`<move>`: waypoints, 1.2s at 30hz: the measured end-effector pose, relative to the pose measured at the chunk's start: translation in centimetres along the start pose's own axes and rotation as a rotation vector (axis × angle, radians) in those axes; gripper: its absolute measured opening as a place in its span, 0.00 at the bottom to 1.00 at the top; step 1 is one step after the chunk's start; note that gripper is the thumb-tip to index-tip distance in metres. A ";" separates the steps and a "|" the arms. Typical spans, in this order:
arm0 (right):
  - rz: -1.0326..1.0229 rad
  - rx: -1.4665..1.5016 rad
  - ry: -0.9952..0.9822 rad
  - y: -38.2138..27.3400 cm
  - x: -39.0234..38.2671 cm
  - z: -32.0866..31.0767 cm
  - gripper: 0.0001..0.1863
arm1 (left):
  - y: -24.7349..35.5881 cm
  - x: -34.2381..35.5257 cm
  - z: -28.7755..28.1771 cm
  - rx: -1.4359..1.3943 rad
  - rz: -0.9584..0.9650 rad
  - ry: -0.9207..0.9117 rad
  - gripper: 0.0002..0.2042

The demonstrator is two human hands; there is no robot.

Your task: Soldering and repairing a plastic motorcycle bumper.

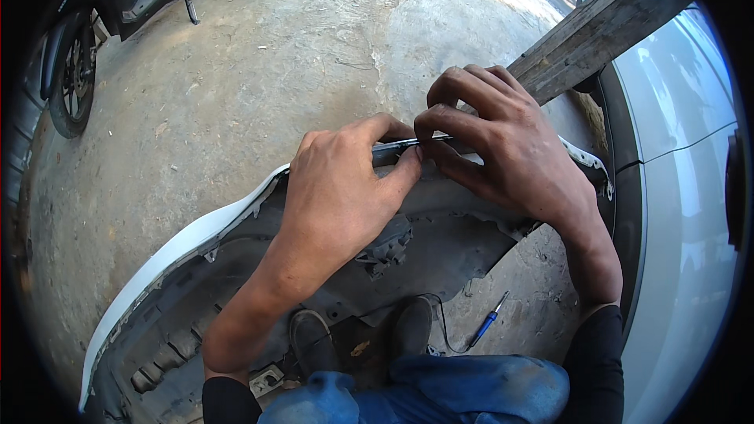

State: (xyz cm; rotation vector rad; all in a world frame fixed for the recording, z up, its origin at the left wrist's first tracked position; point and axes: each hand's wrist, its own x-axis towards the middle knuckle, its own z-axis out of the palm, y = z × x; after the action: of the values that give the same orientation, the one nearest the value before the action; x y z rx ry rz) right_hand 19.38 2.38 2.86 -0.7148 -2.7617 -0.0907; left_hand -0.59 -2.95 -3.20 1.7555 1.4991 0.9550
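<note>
A white car bumper lies across in front of me, its dark inner side facing me and its thin edge upward. My left hand is closed over the middle of that edge, thumb on the near side and fingers over the far side. Just to its right, my right hand pinches the same edge between thumb and curled forefinger, the other fingers bent above it. The two hands nearly meet at the fingertips. Whether a small piece sits between the right fingertips is hidden.
On the concrete floor near my right knee lies a blue-handled soldering iron with a black cord. My shoes stand behind the bumper. A pale car flanks me at right, beside a wooden post. A motorcycle is parked far left.
</note>
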 end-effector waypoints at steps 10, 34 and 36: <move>-0.052 -0.136 -0.196 0.2 1.0 -0.4 0.12 | 0.0 0.0 0.6 0.035 0.050 0.056 0.16; 0.095 -0.006 0.134 -0.2 -2.6 0.4 0.13 | -0.2 -0.2 0.3 0.032 0.016 0.024 0.15; 0.081 0.014 0.125 -0.2 -2.8 0.7 0.14 | -0.2 -0.3 0.2 0.049 0.034 0.027 0.15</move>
State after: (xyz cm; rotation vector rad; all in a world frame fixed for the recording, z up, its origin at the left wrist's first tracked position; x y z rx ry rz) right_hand 21.41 0.99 1.34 -0.7890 -2.6085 -0.0956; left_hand -0.54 -3.20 -3.55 1.8145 1.5266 0.9701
